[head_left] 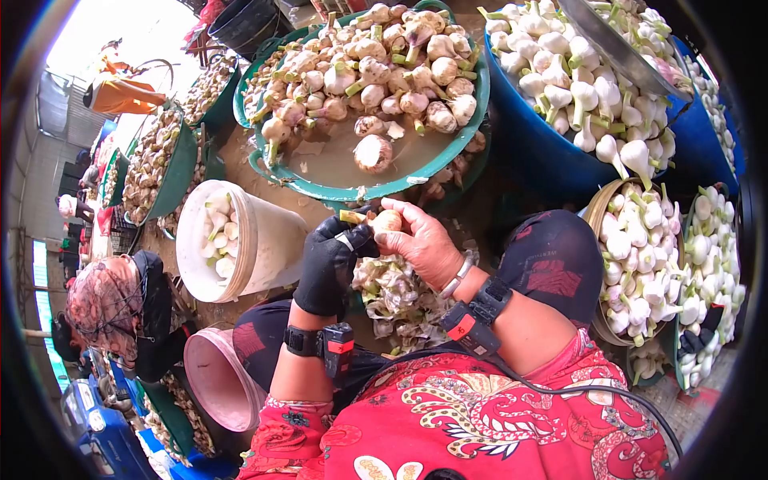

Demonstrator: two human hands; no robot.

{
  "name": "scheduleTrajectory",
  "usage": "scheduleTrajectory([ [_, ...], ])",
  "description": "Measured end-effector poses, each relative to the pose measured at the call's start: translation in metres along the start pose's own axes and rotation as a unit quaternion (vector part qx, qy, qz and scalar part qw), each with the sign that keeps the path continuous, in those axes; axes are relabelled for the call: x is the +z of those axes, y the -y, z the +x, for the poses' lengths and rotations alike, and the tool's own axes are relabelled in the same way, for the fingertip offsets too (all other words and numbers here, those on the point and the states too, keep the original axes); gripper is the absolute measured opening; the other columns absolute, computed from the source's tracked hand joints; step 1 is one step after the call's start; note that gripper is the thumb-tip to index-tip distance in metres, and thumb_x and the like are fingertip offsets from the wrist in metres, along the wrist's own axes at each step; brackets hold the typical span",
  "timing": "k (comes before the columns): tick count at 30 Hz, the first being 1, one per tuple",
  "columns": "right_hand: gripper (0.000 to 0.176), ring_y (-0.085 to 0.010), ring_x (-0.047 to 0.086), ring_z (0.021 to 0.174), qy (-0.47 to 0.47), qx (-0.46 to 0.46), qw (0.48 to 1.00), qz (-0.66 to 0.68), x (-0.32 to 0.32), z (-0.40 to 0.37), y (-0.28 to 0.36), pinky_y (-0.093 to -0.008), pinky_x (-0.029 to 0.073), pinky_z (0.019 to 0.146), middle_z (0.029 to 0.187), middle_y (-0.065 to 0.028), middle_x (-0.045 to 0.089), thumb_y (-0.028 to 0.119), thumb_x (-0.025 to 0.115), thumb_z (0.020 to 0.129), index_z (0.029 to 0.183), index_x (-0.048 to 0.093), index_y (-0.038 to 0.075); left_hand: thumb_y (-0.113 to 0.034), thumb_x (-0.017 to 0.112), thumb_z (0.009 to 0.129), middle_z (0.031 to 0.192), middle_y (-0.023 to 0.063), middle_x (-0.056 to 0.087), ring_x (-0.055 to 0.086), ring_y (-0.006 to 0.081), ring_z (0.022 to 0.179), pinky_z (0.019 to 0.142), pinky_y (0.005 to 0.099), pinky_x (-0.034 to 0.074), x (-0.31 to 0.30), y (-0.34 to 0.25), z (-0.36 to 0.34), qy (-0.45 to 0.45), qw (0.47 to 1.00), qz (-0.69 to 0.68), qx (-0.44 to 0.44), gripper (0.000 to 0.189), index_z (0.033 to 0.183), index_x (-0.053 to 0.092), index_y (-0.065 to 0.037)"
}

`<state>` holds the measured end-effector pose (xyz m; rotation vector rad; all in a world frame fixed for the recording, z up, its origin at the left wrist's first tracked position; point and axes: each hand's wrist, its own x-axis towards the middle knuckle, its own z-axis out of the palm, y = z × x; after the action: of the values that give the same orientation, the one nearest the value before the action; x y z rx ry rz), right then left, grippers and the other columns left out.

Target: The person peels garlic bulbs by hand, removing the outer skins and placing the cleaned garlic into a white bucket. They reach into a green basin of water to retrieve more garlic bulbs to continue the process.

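A garlic bulb (389,222) with a short cut stem is held between my two hands, just in front of the green basin. My left hand (330,262), in a black glove, is closed at the stem end. My right hand (426,246), bare with a bangle at the wrist, has its fingers and thumb around the bulb. Beyond them, the green basin (336,192) holds a heap of unpeeled garlic at its far side, with one loose bulb (374,154) near its front. Below my hands lies a pile of papery garlic skins (404,300).
At left stands a white bucket (276,244) with cleaned garlic; a pink bucket (210,368) lies tilted nearer me. A blue tub (524,132) and a round container (598,210) full of white garlic are at right. A person in a patterned head covering (104,304) is at far left.
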<state>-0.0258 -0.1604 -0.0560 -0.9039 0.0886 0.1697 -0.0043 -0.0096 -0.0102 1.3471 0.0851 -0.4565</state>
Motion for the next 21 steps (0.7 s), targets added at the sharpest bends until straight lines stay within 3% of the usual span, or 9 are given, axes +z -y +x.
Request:
scheduleTrajectory([
  [4,0.028,-0.0099,0.058,0.069,0.042,0.054,0.997,0.040,-0.010,0.000,0.001,-0.0207,0.048,0.059,0.085,-0.0059,0.061,0.023,0.055,0.093,0.111,0.052,0.001,0.001,0.059,0.080,0.088,0.0055,0.066,0.063,0.0156,0.081,0.072,0.0289,0.051,-0.015,0.007,0.003,-0.005,0.986,0.158,0.050,0.023,0.102,0.065,0.001],
  [6,0.035,-0.0123,0.059,0.061,0.137,0.249,0.955,0.089,-0.020,0.004,0.007,-0.0204,0.046,0.049,0.077,-0.0081,0.062,0.035,0.045,0.097,0.105,0.056,0.003,0.002,0.059,0.079,0.088,0.0043,0.066,0.063,0.0151,0.081,0.073,0.0293,0.050,-0.015,0.008,0.000,-0.011,0.974,0.213,0.077,0.024,0.101,0.065,0.000],
  [8,0.037,-0.0144,0.059,0.055,0.126,0.306,0.938,0.104,-0.019,0.005,0.011,-0.0217,0.045,0.044,0.073,-0.0100,0.062,0.038,0.044,0.096,0.100,0.058,0.004,0.003,0.058,0.078,0.088,0.0031,0.066,0.062,0.0147,0.080,0.073,0.0297,0.050,-0.012,0.005,-0.004,-0.018,0.958,0.267,0.103,0.025,0.101,0.066,-0.001],
  [10,0.036,-0.0149,0.061,0.058,0.261,0.417,0.855,0.164,-0.020,0.004,0.017,-0.0223,0.047,0.045,0.073,-0.0108,0.063,0.038,0.046,0.095,0.099,0.058,0.005,0.002,0.059,0.077,0.087,0.0029,0.065,0.063,0.0151,0.081,0.073,0.0300,0.050,-0.006,-0.005,-0.005,0.029,0.825,0.500,0.263,0.024,0.100,0.066,-0.001],
  [12,0.035,-0.0167,0.063,0.062,0.280,0.414,0.847,0.180,-0.022,0.004,0.013,-0.0235,0.050,0.049,0.077,-0.0114,0.064,0.039,0.049,0.094,0.100,0.057,0.005,-0.002,0.059,0.081,0.088,0.0037,0.065,0.064,0.0155,0.084,0.073,0.0296,0.051,-0.002,-0.006,-0.008,0.032,0.812,0.512,0.279,0.022,0.102,0.065,-0.001],
  [14,0.034,-0.0187,0.065,0.067,0.193,0.317,0.919,0.130,-0.022,0.003,0.018,-0.0244,0.053,0.055,0.082,-0.0102,0.064,0.037,0.054,0.092,0.102,0.056,0.005,-0.006,0.057,0.086,0.091,0.0047,0.064,0.065,0.0161,0.083,0.071,0.0300,0.052,0.000,0.000,-0.013,-0.026,0.992,0.100,0.078,0.022,0.107,0.061,0.000],
  [15,0.034,-0.0199,0.066,0.070,0.155,0.300,0.934,0.119,-0.022,0.003,0.020,-0.0262,0.055,0.060,0.087,-0.0084,0.063,0.035,0.060,0.090,0.106,0.054,0.006,-0.008,0.054,0.090,0.094,0.0053,0.064,0.064,0.0150,0.080,0.072,0.0293,0.053,-0.018,0.002,-0.019,0.072,0.948,0.280,0.129,0.028,0.116,0.055,0.002],
  [18,0.043,-0.0203,0.067,0.074,0.119,0.271,0.950,0.097,-0.017,0.003,0.022,-0.0270,0.056,0.062,0.090,-0.0081,0.063,0.034,0.062,0.089,0.121,0.049,0.008,-0.006,0.056,0.087,0.096,0.0059,0.064,0.064,0.0140,0.078,0.070,0.0268,0.052,-0.020,0.014,-0.029,0.030,0.993,-0.104,-0.048,0.034,0.120,0.055,0.002],
  [21,0.044,-0.0211,0.068,0.076,0.127,0.277,0.949,0.082,-0.017,0.005,0.016,-0.0287,0.058,0.064,0.092,-0.0060,0.063,0.034,0.063,0.088,0.123,0.048,0.011,-0.007,0.058,0.085,0.094,0.0056,0.065,0.062,0.0131,0.076,0.069,0.0252,0.051,0.000,0.015,-0.026,-0.011,0.996,-0.076,0.046,0.032,0.116,0.058,0.001],
])
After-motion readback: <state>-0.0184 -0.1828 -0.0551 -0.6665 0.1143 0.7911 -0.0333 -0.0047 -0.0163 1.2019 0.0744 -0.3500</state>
